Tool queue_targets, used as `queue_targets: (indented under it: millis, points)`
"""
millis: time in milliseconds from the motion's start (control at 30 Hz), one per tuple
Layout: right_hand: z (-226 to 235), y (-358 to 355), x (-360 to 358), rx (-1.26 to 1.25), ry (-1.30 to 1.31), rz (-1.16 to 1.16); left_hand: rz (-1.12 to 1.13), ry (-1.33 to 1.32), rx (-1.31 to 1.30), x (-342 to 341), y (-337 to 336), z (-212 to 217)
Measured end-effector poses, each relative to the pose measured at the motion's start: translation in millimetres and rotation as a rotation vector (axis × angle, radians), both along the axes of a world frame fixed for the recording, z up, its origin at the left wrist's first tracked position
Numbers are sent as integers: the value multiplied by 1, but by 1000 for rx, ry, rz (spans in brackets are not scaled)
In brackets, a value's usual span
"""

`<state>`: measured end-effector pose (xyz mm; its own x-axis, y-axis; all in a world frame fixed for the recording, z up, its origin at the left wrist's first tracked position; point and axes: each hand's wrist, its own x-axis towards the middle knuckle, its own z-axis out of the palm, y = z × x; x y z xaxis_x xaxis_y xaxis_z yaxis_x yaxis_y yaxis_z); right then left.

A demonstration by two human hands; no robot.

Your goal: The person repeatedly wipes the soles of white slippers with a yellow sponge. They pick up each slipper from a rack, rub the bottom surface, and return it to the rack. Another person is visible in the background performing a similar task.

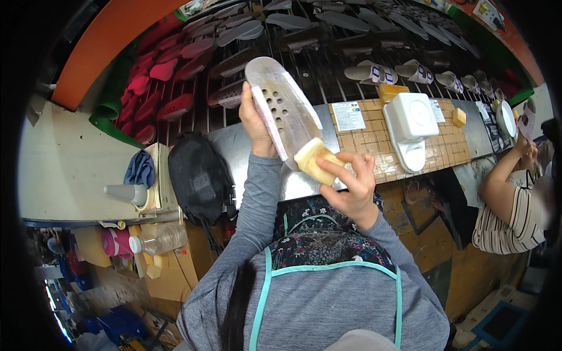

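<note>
Head view. Left hand (253,120) raised, fingers wrapped tight round the edge of a grey perforated shoe sole (284,105), held tilted above the metal tabletop (234,146). Right hand (350,184) closed on a cream-yellow block (313,161), pressed against the sole's lower end.

Behind: wire rack (328,64) carrying grey soles in rows; red soles (161,70) heaped at its left end; white slippers (380,73) to the right.

On tabletop: black mesh bag (199,175), contents not visible; white square device (410,120) on a tan grid mat (363,140); small yellow block (459,117).

Left ledge: white cone (126,193), blue cloth (140,169). Below it, clear plastic bottle (161,238) on its side, contents unclear; pink container (114,241).

Far right: another person in a striped shirt (515,219), hands up near the tabletop edge.
</note>
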<state>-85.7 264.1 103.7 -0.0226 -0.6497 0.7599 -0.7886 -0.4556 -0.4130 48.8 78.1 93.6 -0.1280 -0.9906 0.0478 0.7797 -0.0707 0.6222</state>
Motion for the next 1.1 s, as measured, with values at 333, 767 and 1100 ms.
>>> queue_targets:
  millis: [333, 767, 1100]
  points:
    - [-8, 3, 1, -78, -128, 39, 124, -105, -35, -20, 5, 5]
    - [-31, 24, -26, -34, -229, 38, -300, -126, 35, -25, -7, -19]
    - [-28, 39, -41, -5, -223, 5, -271, -113, 77, -39, 15, -3]
